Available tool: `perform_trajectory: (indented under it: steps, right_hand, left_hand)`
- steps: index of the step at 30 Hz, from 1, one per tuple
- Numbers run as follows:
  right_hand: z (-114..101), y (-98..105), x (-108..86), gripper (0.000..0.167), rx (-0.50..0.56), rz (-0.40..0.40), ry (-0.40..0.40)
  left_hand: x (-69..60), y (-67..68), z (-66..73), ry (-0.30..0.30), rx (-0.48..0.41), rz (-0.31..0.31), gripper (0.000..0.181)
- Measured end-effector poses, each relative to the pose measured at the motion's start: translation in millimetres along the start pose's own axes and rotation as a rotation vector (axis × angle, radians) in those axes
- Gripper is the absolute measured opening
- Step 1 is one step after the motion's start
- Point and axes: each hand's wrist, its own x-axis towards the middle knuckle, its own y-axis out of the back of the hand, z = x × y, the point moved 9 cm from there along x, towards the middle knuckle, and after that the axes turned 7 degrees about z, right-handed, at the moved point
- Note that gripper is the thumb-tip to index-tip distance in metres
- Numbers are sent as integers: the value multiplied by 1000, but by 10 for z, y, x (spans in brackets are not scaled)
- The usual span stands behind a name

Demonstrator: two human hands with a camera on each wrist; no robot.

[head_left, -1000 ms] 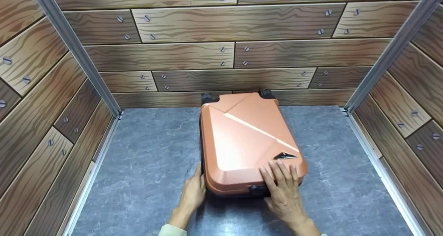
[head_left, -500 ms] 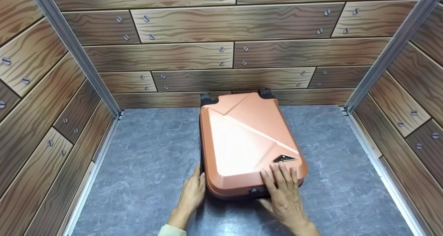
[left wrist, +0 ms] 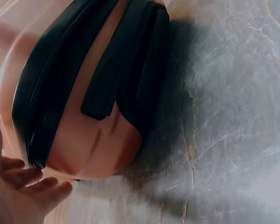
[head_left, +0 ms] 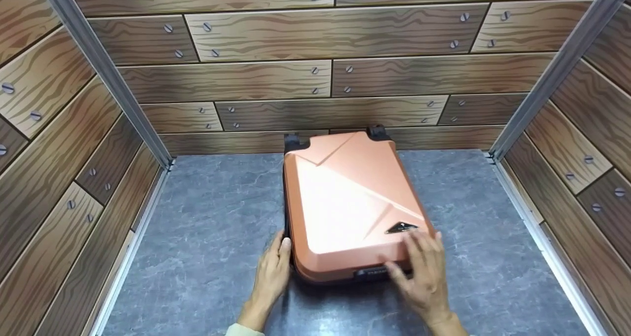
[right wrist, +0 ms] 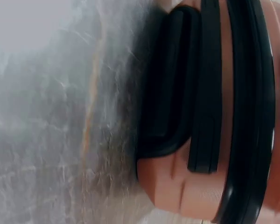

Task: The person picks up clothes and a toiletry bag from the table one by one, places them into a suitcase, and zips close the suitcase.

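the fingers of the right hand (head_left: 423, 277) are spread and blurred near the front right corner of a copper-orange hard-shell suitcase (head_left: 352, 193), curled round nothing; whether their tips touch it cannot be told. those of the left hand (head_left: 272, 269) lie loosely extended beside its left side, close to the front corner, with no grip to be seen. the suitcase lies on its broad side in mid-floor, its black plastic wheels (head_left: 377, 133) towards the back wall.

over the past second the right hand has slid rightwards from the front edge, while the left hand has stayed low at its side and the suitcase has barely shifted. this looks like a change of hold, with the suitcase nearly settled.

a black, silver-edged triangular badge (head_left: 402, 227) sits near the front right; its lettering is too small to read. pale marks on the black front latch (head_left: 370, 274) are no clearer. the wrist views show no writing on the black zip band (left wrist: 49, 88) or the black side handle (right wrist: 165, 88).

around it spreads a grey marble-patterned floor (head_left: 212, 218), then a wood-plank-patterned back wall (head_left: 256, 80) with screw heads.
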Motion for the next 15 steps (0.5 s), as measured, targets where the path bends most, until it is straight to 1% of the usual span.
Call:
perform_trajectory:
  steps: [2, 4, 5, 7, 9, 11, 12, 13, 15]
  right_hand:
    - [168, 45, 10, 71, 5, 10, -118]
    - [356, 85, -4, 65, 22, 8, -266]
    - [450, 101, -21, 61, 36, 5, -345]
    - [629, 113, -75, 58, 69, -12, -509]
    - [780, 91, -158, 59, 93, -63, -682]
    - [883, 39, -256, 57, 118, -131, -835]
    - [918, 9, -305, 57, 129, -170, -900]
    - [941, -19, -350, 57, 140, -202, -957]
    - [964, -60, -414, 57, 161, -239, -1036]
  left_hand:
    - [-33, -22, 7, 1, -30, -40, 57]
    - [-77, -56, 15, -6, -66, -99, 63]
    - [-101, -76, 23, -22, -78, -132, 68]
    - [-146, -113, 43, -61, -93, -200, 86]
    - [-190, -155, 59, -98, -82, -269, 109]
    - [-217, -197, 70, -133, -44, -318, 131]
    - [-224, -215, 79, -144, -25, -335, 138]
    - [-227, -233, 88, -153, -5, -346, 143]
    - [-218, -258, 107, -166, 25, -346, 147]
